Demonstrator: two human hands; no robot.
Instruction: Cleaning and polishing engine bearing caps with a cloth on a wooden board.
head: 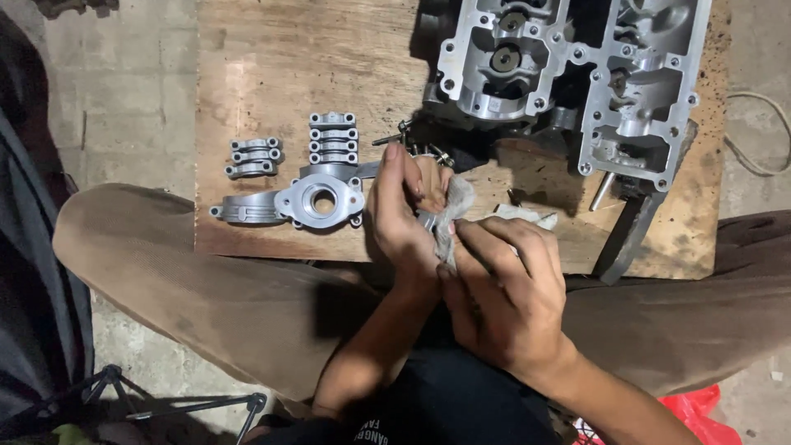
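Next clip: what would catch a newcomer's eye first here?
The large grey cylinder head at the top right of the wooden board. Then the two hands at the centre: the left hand and the right hand press a whitish rag around a small metal part. Bearing caps lie left of them.

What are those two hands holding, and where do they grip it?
The left hand cups a small metal part from the side, mostly hidden. The right hand pinches a pale rag wrapped against it.
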